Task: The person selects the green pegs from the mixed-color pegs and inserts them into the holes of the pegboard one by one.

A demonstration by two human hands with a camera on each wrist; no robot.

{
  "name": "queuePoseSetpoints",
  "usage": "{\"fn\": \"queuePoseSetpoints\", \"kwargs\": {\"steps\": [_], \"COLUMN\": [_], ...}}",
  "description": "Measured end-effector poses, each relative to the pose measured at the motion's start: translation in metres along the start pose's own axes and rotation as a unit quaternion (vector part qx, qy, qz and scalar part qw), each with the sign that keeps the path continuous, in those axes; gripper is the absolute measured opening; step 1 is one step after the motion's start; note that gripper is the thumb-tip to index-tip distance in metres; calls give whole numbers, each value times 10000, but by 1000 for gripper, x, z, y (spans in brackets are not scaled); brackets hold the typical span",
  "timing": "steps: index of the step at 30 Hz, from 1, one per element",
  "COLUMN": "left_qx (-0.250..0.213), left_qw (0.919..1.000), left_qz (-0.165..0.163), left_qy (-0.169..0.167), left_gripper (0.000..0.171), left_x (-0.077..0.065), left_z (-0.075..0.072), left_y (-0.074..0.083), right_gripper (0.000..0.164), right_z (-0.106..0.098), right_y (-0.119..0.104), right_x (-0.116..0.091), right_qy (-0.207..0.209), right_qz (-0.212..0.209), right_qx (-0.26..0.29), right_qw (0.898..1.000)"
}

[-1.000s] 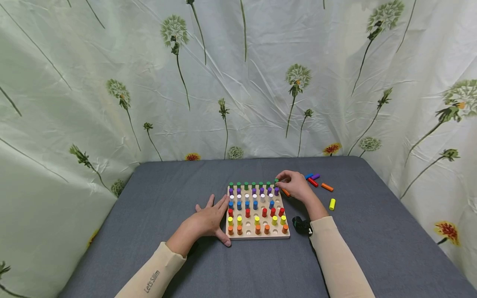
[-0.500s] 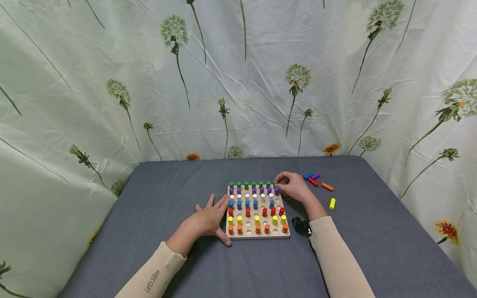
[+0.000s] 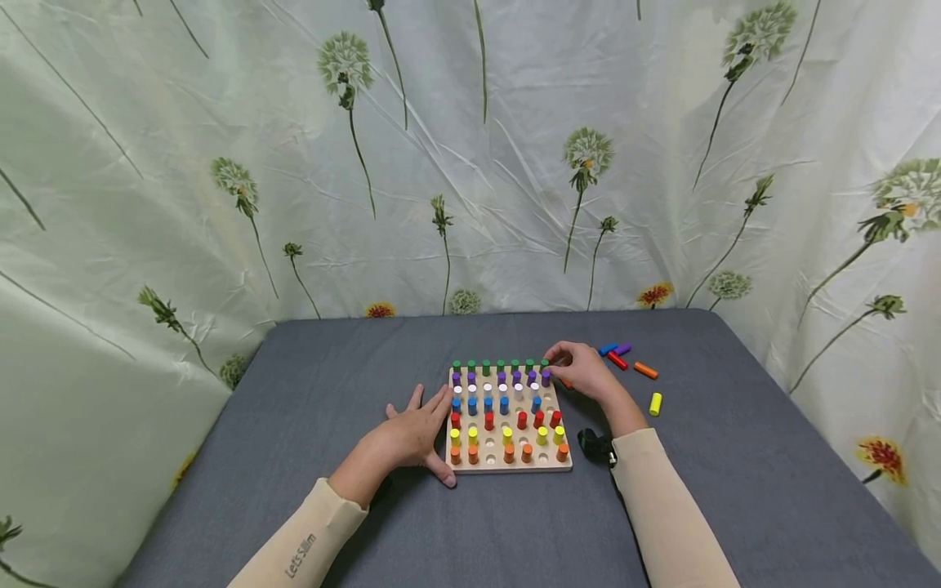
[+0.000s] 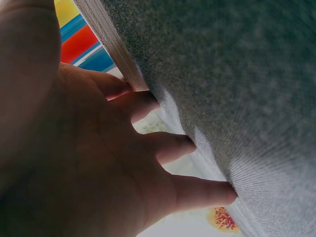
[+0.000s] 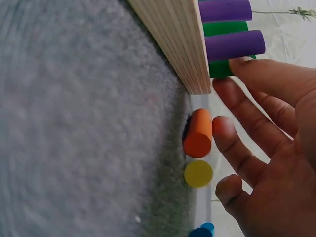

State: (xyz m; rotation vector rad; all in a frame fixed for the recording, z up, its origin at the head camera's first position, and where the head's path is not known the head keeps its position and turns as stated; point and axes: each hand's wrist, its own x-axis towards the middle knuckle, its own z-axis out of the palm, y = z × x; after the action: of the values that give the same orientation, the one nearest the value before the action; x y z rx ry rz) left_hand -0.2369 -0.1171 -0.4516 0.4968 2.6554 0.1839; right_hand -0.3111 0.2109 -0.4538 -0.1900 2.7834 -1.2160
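Note:
A wooden pegboard (image 3: 515,467) holds upright pegs in rows of green, purple, white, blue, red, yellow and orange, with some bare holes among them. My left hand (image 3: 413,434) rests along its left edge, fingers spread, the thumb near the front left corner. In the left wrist view the fingertips (image 4: 185,144) lie against the board's side and the cloth. At the back right corner my right hand (image 3: 584,367) pinches a green peg (image 5: 219,69) between thumb and fingers. That peg stands in the last place of the green row, beside a purple peg (image 5: 237,44).
Right of the board lie loose pegs: orange (image 3: 646,370), yellow (image 3: 655,403), red (image 3: 617,359), purple (image 3: 622,349) and blue (image 3: 608,349). Another orange peg (image 5: 198,133) lies close under the right hand. A flowered curtain (image 3: 515,204) hangs behind the grey table (image 3: 353,351).
The green peg under my right hand has sunk slightly, level with its row, and the hand has dropped a little with it. My left hand has stayed in place.

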Motion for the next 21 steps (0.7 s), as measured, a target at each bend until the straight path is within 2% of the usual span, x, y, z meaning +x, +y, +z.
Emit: {"fn": "queuePoseSetpoints", "kwargs": {"steps": [6,12,17,21], "left_qx": [-68,-70,-79,-424], "left_qw": [10000,10000,10000,9991], "left_qz": [-43,15,38,54], "left_qy": [-17,8,-47,-3], "left_gripper": [149,145,143,139], "left_x": [-1,-1,-3,-9], "left_z": [2,4,-3,-10], "left_y": [5,11,5,-9], "right_gripper": [27,28,32,35], "right_z": [-11,-37,-54,-61], "right_y": [2,-3,-18,-28], "right_x": [-9,-22,-33,-38], "right_qy": [62,555,1003,1273], "right_qz": [-213,-334,-223,-222], "right_qx": [-188,-440,-568,-802], "right_qw": [9996,9969,9931,9884]}}
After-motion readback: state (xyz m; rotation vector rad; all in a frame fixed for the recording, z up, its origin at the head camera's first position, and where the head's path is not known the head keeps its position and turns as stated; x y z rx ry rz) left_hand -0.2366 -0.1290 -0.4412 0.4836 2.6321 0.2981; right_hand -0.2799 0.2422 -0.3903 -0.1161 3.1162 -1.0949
